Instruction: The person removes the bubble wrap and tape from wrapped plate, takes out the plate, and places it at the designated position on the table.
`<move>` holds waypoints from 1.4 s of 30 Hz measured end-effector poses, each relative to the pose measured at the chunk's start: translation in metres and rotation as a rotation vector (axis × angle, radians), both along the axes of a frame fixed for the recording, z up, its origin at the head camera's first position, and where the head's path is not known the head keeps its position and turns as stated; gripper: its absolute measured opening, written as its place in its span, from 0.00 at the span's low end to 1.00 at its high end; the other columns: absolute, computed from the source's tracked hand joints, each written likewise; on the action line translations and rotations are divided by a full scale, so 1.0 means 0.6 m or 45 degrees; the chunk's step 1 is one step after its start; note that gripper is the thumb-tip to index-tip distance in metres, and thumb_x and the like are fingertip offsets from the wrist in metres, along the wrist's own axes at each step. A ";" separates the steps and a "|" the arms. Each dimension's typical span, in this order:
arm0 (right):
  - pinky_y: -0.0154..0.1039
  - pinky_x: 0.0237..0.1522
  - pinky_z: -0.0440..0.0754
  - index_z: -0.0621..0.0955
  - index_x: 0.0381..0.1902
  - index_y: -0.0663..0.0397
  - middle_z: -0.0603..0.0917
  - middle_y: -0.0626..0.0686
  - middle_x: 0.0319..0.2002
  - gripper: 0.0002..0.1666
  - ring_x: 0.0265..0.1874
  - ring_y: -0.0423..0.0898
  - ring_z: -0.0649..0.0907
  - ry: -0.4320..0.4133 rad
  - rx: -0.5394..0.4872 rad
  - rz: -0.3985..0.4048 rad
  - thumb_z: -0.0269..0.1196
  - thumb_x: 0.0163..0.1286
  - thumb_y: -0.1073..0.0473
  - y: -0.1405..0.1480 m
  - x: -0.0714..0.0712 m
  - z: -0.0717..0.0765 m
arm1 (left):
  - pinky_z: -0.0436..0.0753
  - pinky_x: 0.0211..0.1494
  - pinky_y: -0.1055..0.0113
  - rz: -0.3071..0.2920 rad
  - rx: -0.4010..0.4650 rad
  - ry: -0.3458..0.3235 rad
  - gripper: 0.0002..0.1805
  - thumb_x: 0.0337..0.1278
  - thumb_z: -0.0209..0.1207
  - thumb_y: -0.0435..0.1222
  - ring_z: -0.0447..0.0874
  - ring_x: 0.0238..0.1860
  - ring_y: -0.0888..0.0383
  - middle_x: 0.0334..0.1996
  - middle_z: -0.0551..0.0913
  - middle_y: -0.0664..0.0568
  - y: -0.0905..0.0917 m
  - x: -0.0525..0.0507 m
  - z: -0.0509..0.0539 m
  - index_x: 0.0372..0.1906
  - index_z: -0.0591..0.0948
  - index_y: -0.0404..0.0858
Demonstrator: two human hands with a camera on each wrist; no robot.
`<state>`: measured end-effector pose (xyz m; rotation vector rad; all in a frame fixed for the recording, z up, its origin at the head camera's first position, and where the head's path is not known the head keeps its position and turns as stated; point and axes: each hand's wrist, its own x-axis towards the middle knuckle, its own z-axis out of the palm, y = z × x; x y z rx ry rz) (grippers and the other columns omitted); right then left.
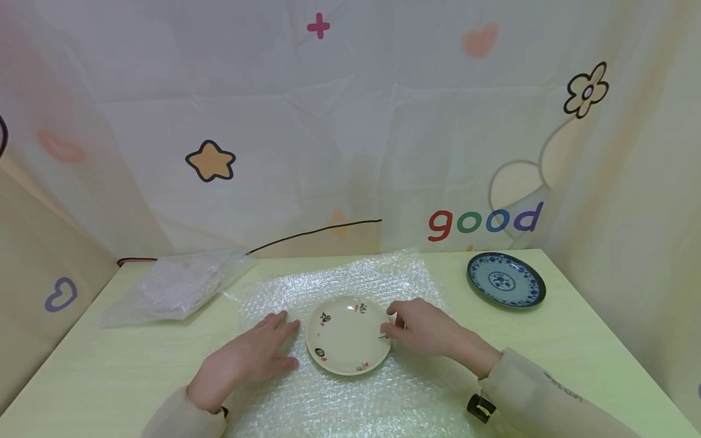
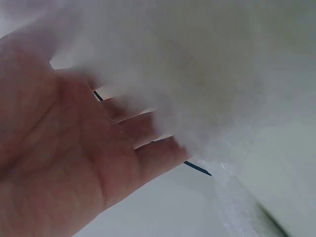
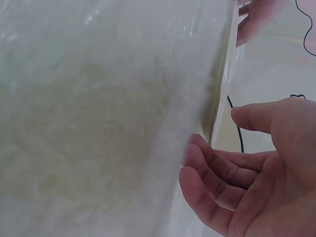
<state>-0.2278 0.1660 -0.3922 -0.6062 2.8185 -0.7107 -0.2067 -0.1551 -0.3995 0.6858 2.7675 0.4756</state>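
Cream round ceramic plate with printed motifs (image 1: 348, 336), flat on a clear bubble-wrap sheet (image 1: 356, 404) between a spread, empty left hand (image 1: 246, 353) at nine o'clock and a loosely curved, ungrasping right hand (image 1: 427, 328) at three, seemingly being positioned, next probably calling for clean withdrawal from the rim.

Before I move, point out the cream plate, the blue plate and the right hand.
Cream plate (image 1: 348, 336): head view, middle of its face.
Blue plate (image 1: 504, 280): head view, its central motif.
Right hand (image 1: 423, 328): head view, back of the hand.
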 end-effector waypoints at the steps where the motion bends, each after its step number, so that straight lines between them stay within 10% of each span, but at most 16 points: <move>1: 0.37 0.30 0.80 0.84 0.52 0.63 0.82 0.46 0.29 0.18 0.26 0.42 0.78 -0.012 -0.008 -0.018 0.68 0.72 0.55 0.000 -0.001 -0.001 | 0.58 0.75 0.37 0.001 0.005 -0.002 0.37 0.65 0.68 0.42 0.52 0.76 0.29 0.75 0.57 0.26 0.001 -0.002 0.000 0.73 0.69 0.29; 9: 0.37 0.28 0.78 0.86 0.41 0.57 0.80 0.45 0.26 0.07 0.26 0.43 0.76 -0.014 -0.066 -0.022 0.67 0.72 0.59 0.001 -0.008 -0.007 | 0.59 0.72 0.33 0.015 0.021 -0.038 0.37 0.64 0.69 0.39 0.51 0.75 0.26 0.75 0.56 0.24 0.005 -0.006 -0.001 0.72 0.69 0.28; 42: 0.37 0.30 0.86 0.81 0.52 0.67 0.83 0.54 0.37 0.14 0.30 0.45 0.82 -0.143 -0.392 -0.302 0.66 0.70 0.69 -0.031 -0.015 -0.025 | 0.60 0.70 0.30 -0.025 -0.039 -0.047 0.39 0.69 0.65 0.41 0.46 0.76 0.25 0.76 0.52 0.24 0.005 -0.004 -0.003 0.75 0.64 0.27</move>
